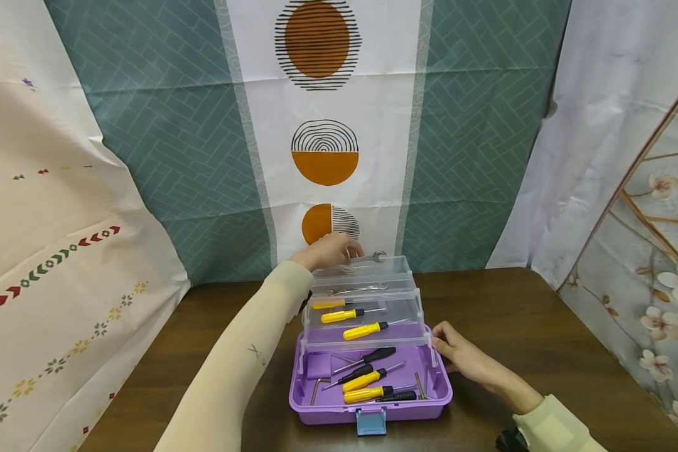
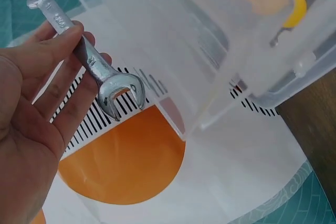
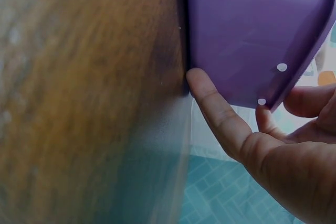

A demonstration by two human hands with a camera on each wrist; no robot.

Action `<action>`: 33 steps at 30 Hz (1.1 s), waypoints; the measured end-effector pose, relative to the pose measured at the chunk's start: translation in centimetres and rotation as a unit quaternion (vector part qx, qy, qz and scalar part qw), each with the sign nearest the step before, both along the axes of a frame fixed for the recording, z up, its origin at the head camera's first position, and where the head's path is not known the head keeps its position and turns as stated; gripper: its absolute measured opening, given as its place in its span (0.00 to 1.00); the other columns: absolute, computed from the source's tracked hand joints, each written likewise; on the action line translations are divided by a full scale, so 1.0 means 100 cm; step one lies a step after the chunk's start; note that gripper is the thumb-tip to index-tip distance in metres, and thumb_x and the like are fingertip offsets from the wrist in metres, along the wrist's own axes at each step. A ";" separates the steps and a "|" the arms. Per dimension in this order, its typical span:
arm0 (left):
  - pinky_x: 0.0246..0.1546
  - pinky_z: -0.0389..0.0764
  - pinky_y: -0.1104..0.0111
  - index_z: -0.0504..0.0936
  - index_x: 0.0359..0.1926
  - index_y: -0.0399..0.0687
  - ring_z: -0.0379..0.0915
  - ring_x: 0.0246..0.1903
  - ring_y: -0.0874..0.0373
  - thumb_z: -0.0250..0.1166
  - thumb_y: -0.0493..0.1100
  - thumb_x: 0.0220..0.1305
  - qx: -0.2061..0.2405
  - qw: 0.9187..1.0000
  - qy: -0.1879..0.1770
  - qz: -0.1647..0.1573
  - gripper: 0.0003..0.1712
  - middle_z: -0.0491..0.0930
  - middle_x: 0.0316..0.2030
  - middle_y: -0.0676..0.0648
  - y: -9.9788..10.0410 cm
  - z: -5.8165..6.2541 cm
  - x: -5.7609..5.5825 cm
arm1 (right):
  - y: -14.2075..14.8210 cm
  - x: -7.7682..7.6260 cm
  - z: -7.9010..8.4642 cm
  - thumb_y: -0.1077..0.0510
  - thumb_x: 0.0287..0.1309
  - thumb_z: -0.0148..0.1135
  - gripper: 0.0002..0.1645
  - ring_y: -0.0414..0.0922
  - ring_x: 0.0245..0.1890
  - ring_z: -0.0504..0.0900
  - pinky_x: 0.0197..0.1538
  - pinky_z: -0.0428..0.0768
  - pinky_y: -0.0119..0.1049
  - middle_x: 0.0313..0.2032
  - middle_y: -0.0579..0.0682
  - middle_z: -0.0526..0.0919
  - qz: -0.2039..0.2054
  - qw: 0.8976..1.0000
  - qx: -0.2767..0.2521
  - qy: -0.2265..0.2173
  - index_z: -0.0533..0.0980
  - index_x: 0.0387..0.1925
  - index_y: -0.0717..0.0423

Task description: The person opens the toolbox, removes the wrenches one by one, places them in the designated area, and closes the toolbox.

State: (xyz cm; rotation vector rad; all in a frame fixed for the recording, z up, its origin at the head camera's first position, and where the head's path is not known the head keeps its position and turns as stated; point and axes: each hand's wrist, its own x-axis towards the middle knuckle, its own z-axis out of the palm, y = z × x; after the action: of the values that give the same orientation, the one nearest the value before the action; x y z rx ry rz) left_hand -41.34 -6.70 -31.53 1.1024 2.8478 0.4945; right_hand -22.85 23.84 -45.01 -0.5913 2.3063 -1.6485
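Note:
Over the topmost clear tray (image 1: 395, 266), at the back of the open purple toolbox (image 1: 322, 415), my left hand (image 1: 330, 251) pinches a silver open-ended wrench (image 2: 94, 61) between thumb and fingers. One wrench jaw points down toward the tray edge in the left wrist view. My right hand (image 1: 466, 359) holds the toolbox's right rear corner. In the right wrist view, one finger (image 3: 220, 116) lies along the purple side wall near the table, and others reach the corner edge and rim.
Another wrench (image 1: 356, 290) lies in a middle tray, and yellow screwdrivers (image 1: 367, 330) lie in the lower one. The purple base holds several yellow and black screwdrivers and hex keys (image 1: 317, 390). A blue latch (image 1: 371, 422) hangs at the front. Patterned cloth (image 1: 474, 157) hangs behind the wooden table (image 1: 503, 295).

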 end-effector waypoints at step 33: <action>0.55 0.84 0.58 0.86 0.59 0.41 0.82 0.53 0.48 0.63 0.27 0.69 0.017 1.000 -0.002 0.018 0.20 0.86 0.54 0.42 -0.055 0.015 0.008 | 0.000 -0.001 -0.002 0.58 0.83 0.42 0.12 0.61 0.57 0.75 0.51 0.85 0.59 0.55 0.66 0.67 -0.007 1.000 0.004 -0.004 0.59 0.53 0.66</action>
State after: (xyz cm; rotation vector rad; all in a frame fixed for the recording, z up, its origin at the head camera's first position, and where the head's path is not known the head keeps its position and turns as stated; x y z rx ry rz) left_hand -40.50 -12.17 -29.99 1.0546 2.8707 0.5477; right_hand -22.97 23.85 -45.19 -0.5673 2.3163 -1.6445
